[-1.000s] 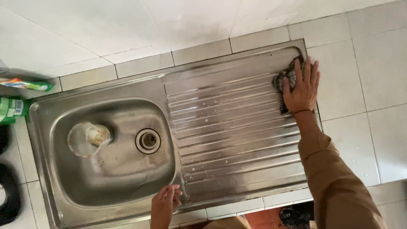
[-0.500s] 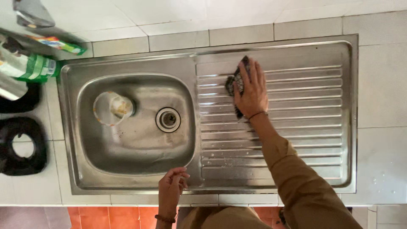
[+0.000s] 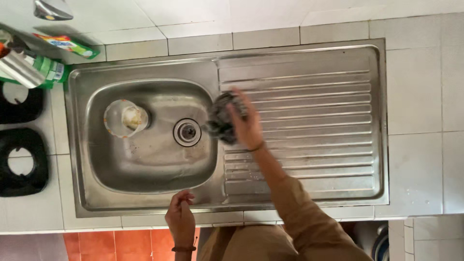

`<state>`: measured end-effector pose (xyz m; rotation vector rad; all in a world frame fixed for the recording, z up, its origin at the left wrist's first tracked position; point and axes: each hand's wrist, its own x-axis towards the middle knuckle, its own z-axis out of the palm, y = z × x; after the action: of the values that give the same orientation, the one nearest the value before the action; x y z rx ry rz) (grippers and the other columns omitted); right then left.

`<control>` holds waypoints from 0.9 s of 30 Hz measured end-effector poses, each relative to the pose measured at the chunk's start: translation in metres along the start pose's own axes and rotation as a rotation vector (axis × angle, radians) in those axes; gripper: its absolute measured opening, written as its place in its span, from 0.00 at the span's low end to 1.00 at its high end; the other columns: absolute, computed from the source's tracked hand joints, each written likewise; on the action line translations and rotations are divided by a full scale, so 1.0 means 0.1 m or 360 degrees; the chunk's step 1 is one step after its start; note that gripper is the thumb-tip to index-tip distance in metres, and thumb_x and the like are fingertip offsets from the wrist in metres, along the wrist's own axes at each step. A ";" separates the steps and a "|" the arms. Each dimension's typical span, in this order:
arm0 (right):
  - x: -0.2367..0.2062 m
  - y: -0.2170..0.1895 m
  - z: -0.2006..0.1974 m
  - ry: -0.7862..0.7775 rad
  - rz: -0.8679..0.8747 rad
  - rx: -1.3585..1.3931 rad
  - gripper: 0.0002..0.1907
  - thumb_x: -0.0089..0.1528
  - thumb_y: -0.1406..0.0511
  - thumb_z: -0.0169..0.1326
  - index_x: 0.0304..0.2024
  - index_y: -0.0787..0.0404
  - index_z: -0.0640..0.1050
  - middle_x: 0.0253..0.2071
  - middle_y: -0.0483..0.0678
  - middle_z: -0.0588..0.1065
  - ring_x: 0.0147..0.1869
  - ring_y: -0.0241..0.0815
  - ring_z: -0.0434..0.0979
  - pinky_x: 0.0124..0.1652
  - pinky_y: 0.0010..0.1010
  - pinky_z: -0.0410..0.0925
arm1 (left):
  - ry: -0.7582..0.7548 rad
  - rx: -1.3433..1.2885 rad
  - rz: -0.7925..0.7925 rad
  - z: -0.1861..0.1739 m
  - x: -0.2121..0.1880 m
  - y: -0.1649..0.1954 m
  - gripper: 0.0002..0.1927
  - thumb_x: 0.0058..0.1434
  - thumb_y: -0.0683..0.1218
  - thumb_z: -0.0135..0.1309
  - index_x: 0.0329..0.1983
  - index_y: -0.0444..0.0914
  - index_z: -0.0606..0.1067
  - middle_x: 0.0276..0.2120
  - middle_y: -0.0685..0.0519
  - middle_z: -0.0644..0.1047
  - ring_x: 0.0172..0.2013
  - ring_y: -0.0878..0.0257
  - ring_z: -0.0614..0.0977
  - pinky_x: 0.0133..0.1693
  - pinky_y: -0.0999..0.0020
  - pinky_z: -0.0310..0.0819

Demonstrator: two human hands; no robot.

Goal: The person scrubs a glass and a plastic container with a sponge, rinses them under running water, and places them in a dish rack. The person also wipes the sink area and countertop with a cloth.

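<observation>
On the white-tiled worktop's steel sink (image 3: 145, 72), right hand (image 3: 247, 126) fingers clutch a dark scouring pad (image 3: 221, 121); left hand (image 3: 180, 218) fingers curl loosely on the rim.

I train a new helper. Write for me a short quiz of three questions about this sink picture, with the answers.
1. True or false: the right hand presses a dark scouring pad at the inner edge of the ribbed drainboard.
2. What stands in the sink basin, left of the drain? A) a clear cup B) a plate C) a pan
3. Where does the left hand rest?

Key: 1 true; 2 A, the clear cup; 3 on the sink's front rim.
</observation>
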<state>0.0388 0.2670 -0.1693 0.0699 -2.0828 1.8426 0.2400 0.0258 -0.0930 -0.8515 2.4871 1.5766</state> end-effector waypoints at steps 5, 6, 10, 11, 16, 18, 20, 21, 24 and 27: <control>0.51 0.20 -2.46 0.1158 0.0559 -0.0503 0.30 0.79 0.50 0.42 0.55 0.75 0.75 0.40 0.73 0.65 0.46 0.64 0.70 0.62 0.44 0.69 | 0.0391 0.0647 0.0645 0.01 -0.07 -0.24 0.19 0.64 0.37 0.49 0.59 0.32 0.72 0.52 0.42 0.75 0.52 0.48 0.75 0.51 0.54 0.69; 0.59 0.21 -2.79 0.1032 0.0266 -0.0617 0.36 0.77 0.47 0.39 0.74 0.69 0.58 0.74 0.65 0.61 0.79 0.62 0.59 0.76 0.52 0.55 | 0.0411 0.0714 0.0768 0.00 -0.04 -0.29 0.20 0.65 0.38 0.50 0.60 0.32 0.70 0.54 0.42 0.75 0.55 0.47 0.74 0.55 0.52 0.67; 1.06 0.37 -3.21 0.0214 0.0604 -0.1765 0.32 0.75 0.47 0.31 0.74 0.57 0.64 0.78 0.59 0.54 0.82 0.62 0.40 0.77 0.56 0.37 | 0.0390 0.0831 0.1005 -0.02 0.07 -0.47 0.26 0.64 0.42 0.54 0.64 0.29 0.65 0.58 0.38 0.71 0.59 0.41 0.71 0.61 0.46 0.63; 1.15 0.40 -3.18 0.0013 0.0541 -0.1938 0.32 0.76 0.48 0.31 0.76 0.57 0.61 0.80 0.61 0.46 0.81 0.66 0.32 0.73 0.60 0.32 | 0.0347 0.0820 0.1043 0.01 0.08 -0.49 0.27 0.64 0.43 0.54 0.64 0.29 0.64 0.59 0.37 0.70 0.60 0.40 0.70 0.62 0.45 0.62; 1.50 0.49 -2.62 0.0078 0.0608 -0.1892 0.32 0.77 0.49 0.31 0.79 0.55 0.58 0.82 0.57 0.45 0.84 0.61 0.35 0.76 0.58 0.34 | 0.0202 0.0854 0.1073 0.09 0.25 -0.51 0.32 0.63 0.46 0.54 0.67 0.29 0.62 0.61 0.35 0.68 0.64 0.37 0.67 0.65 0.42 0.58; 1.53 0.46 -2.29 -0.0014 0.0550 -0.1887 0.31 0.77 0.49 0.32 0.79 0.54 0.58 0.83 0.56 0.45 0.85 0.60 0.35 0.78 0.57 0.35 | 0.0187 0.0865 0.1072 0.14 0.30 -0.47 0.32 0.64 0.47 0.53 0.68 0.29 0.62 0.63 0.36 0.68 0.66 0.39 0.66 0.66 0.42 0.57; 1.50 0.43 -1.83 -0.0143 0.0468 -0.1886 0.31 0.77 0.50 0.32 0.79 0.52 0.57 0.83 0.55 0.45 0.86 0.58 0.35 0.78 0.56 0.35 | 0.0210 0.0861 0.1055 0.18 0.36 -0.42 0.32 0.64 0.48 0.54 0.67 0.30 0.62 0.64 0.38 0.68 0.67 0.40 0.66 0.67 0.41 0.55; 1.51 0.43 -1.55 -0.0238 0.0423 -0.1878 0.32 0.76 0.51 0.32 0.79 0.54 0.55 0.82 0.57 0.44 0.84 0.59 0.35 0.76 0.56 0.35 | 0.0203 0.0875 0.1010 0.20 0.40 -0.39 0.32 0.63 0.49 0.54 0.67 0.30 0.63 0.64 0.39 0.68 0.67 0.40 0.65 0.67 0.41 0.55; 1.40 0.38 -0.65 -0.0471 0.0225 -0.1847 0.32 0.75 0.52 0.32 0.80 0.54 0.53 0.82 0.56 0.45 0.85 0.59 0.37 0.76 0.55 0.36 | 0.0182 0.0939 0.0912 0.18 0.44 -0.31 0.31 0.63 0.50 0.54 0.66 0.31 0.65 0.65 0.40 0.68 0.68 0.41 0.65 0.68 0.41 0.54; 1.39 0.33 0.24 -0.0696 0.0011 -0.1723 0.33 0.74 0.52 0.34 0.79 0.55 0.54 0.81 0.56 0.46 0.84 0.59 0.39 0.76 0.55 0.37 | 0.0187 0.0954 0.0851 0.17 0.51 -0.24 0.30 0.64 0.50 0.54 0.66 0.31 0.65 0.65 0.38 0.68 0.69 0.40 0.64 0.69 0.41 0.52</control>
<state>-0.1054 0.2757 -0.1615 0.1916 -3.0785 0.5086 0.2052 0.0120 -0.1388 -0.2043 3.1754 0.7535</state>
